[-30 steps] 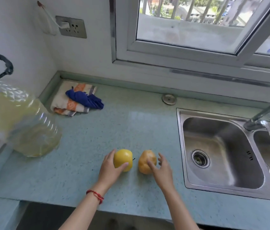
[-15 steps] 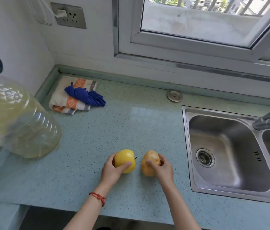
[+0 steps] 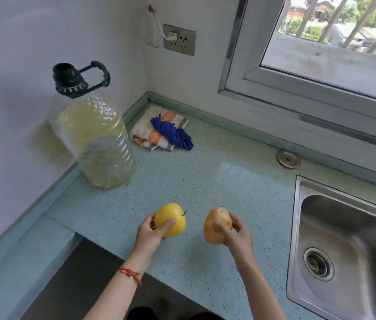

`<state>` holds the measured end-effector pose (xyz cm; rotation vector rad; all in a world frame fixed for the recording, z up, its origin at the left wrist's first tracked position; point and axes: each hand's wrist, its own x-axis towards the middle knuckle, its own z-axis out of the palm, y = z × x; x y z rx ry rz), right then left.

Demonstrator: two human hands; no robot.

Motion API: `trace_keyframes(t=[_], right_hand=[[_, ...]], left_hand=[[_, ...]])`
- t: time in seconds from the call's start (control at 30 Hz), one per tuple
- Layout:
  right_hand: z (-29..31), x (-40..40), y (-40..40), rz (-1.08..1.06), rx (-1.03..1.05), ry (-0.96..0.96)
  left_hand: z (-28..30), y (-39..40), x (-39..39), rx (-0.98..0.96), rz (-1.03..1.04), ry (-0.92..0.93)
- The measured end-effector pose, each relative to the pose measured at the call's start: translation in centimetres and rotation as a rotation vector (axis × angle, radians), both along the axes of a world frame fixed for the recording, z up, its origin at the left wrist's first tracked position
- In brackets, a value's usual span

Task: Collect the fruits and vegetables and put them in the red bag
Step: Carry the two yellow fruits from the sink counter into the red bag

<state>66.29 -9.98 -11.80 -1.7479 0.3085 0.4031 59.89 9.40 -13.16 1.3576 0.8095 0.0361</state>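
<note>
My left hand (image 3: 149, 234) grips a yellow apple (image 3: 170, 219) with a short dark stem, held just above the pale blue countertop (image 3: 217, 181). To its right, my right hand (image 3: 237, 236) is closed around a brown potato (image 3: 217, 225), also lifted off the counter. A red string bracelet circles my left wrist. No red bag appears in the head view.
A large clear oil jug (image 3: 97, 139) with a dark green cap stands at the left by the wall. Folded cloths (image 3: 161, 132) lie in the back corner. A steel sink (image 3: 348, 248) fills the right side. A window and a wall socket (image 3: 179, 39) are behind.
Both hands closed on the apple and the potato and lifted them off the counter, a little apart. The camera view swung left, bringing the whole oil jug into sight.
</note>
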Motion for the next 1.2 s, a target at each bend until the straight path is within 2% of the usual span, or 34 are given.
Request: trace_keyframes(t=[0.3,0.57,0.87,1.2], right_hand=[[1.4,-0.3,1.4,0.408,0.037,-0.072],[2.5,-4.4,5.5,0.752,0.090,-0.085],[2.5,-13.3,11.3,1.188,0.126,-0.088],[2.0,-26.9,14.1,1.570,0.092,-0.021]], left_hand=[[1.6,-2.0,-7.8,-0.035,0.406,-0.071],[2.5,-3.7,-16.8,0.010,0.765,-0.098],[2.4,-5.7,-27.9,0.005,1.159,-0.100],[2.3,-10.7,-40.2,0.030,1.544,-0.094]])
